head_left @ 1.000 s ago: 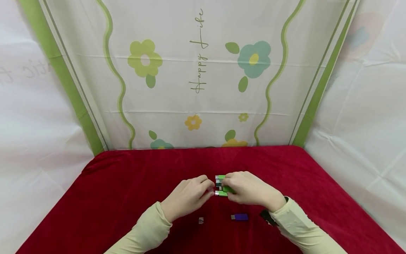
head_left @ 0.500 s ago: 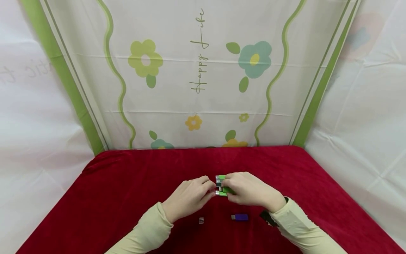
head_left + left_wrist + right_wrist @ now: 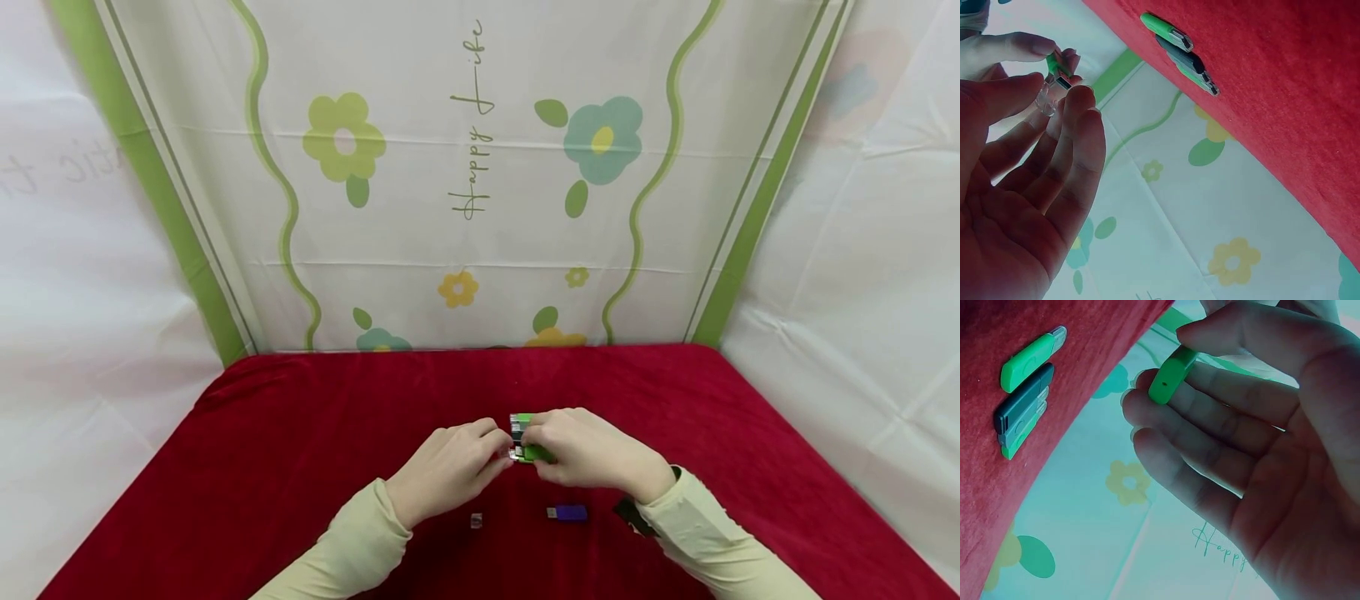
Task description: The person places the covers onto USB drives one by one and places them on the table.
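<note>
My right hand (image 3: 588, 446) pinches a green USB stick (image 3: 1172, 375) between thumb and fingers, its bare metal plug (image 3: 1064, 82) pointing toward my left hand (image 3: 456, 467). The left thumb and fingertips pinch a small clear cap (image 3: 1045, 103), right at that plug. The cap overlaps the plug's edge in the left wrist view. Just beyond the hands, more USB sticks lie side by side on the red cloth: a green one (image 3: 1025, 362) with a clear cap, a dark one (image 3: 1025, 400), and further green and grey ones partly behind it.
Nearer my body, a purple USB stick (image 3: 572, 513) with a bare plug and another clear cap (image 3: 476, 521) lie on the red cloth (image 3: 337, 417). A black item (image 3: 633, 517) shows beside the right cuff. A white flowered curtain (image 3: 420, 208) stands behind the table.
The left hand has shifted slightly right, and the right hand slightly toward my body with the green USB stick. The purple stick and the loose cap lie as before.
</note>
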### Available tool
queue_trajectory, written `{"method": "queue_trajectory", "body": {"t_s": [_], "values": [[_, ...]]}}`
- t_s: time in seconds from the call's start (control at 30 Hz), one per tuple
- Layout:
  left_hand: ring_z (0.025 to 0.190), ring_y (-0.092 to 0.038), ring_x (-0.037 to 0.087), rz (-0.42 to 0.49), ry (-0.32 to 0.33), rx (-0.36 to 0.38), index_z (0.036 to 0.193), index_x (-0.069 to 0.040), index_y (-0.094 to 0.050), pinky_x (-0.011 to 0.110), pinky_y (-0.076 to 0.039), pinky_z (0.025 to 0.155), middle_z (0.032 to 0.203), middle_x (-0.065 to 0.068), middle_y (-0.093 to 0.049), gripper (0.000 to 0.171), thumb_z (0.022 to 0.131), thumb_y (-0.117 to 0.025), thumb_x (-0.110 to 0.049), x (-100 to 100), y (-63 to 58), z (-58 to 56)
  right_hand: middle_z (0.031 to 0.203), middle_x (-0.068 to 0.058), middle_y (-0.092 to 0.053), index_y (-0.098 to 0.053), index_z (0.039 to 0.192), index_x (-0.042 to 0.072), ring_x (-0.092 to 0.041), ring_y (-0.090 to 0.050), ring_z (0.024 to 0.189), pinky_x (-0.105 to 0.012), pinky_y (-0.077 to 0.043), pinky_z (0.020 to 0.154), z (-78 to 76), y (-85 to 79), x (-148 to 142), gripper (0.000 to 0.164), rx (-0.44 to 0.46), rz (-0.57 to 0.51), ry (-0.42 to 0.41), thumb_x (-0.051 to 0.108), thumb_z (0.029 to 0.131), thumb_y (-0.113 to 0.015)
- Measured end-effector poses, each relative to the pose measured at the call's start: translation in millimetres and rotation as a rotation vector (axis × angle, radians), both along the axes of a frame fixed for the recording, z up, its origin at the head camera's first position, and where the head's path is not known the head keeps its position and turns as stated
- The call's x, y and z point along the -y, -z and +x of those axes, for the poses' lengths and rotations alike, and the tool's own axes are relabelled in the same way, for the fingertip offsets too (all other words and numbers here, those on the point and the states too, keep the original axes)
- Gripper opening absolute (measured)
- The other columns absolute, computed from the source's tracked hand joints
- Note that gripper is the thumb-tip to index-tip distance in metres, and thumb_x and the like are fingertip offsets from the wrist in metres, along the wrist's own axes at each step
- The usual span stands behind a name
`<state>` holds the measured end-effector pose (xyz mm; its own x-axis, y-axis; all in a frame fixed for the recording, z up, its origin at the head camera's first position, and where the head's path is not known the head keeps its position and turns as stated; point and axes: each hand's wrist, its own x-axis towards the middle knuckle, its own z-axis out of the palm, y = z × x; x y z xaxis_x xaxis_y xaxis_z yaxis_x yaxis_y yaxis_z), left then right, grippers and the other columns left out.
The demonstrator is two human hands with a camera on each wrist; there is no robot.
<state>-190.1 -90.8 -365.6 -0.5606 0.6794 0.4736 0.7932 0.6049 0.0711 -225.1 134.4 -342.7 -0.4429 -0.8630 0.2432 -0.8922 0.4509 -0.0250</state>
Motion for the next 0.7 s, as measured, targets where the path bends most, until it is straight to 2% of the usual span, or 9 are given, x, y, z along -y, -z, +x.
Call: {"method": "queue_trajectory", "body": {"t_s": [0.17, 0.47, 0.7], "values": [[0.061, -0.046, -0.001, -0.006, 0.002, -0.012, 0.096, -0.012, -0.07, 0.009, -0.037, 0.052, 0.084, -0.005, -0.058, 0.011, 0.092, -0.073, -0.022, 0.0, 0.6, -0.2, 0.069, 0.008, -0.051, -0.063, 0.077, 0.017, -0.002, -0.038, 0.058, -0.017, -0.036, 0.051, 0.6, -0.7, 1.2, 0.017, 0.019, -0.002, -0.009, 0.004, 0.074, -0.072], [0.059, -0.044, -0.002, -0.024, -0.005, 0.01, 0.096, -0.012, -0.069, 0.009, -0.036, 0.052, 0.083, -0.006, -0.056, 0.012, 0.091, -0.074, -0.022, -1.2, 2.0, 0.3, 0.068, 0.008, -0.05, -0.06, 0.075, 0.019, -0.002, -0.037, 0.058, -0.017, -0.035, 0.051, 2.2, -1.8, 1.8, 0.02, 0.014, -0.017, -0.022, 0.003, 0.075, -0.072], [0.06, -0.045, -0.001, -0.032, -0.017, 0.01, 0.094, -0.014, -0.068, 0.009, -0.037, 0.052, 0.084, -0.006, -0.056, 0.011, 0.091, -0.074, -0.022, -1.9, 3.6, 0.3, 0.067, 0.011, -0.044, -0.055, 0.072, 0.02, -0.002, -0.036, 0.057, -0.016, -0.034, 0.051, 3.5, -2.3, 2.1, 0.025, 0.007, -0.013, -0.027, 0.004, 0.075, -0.073]]}}
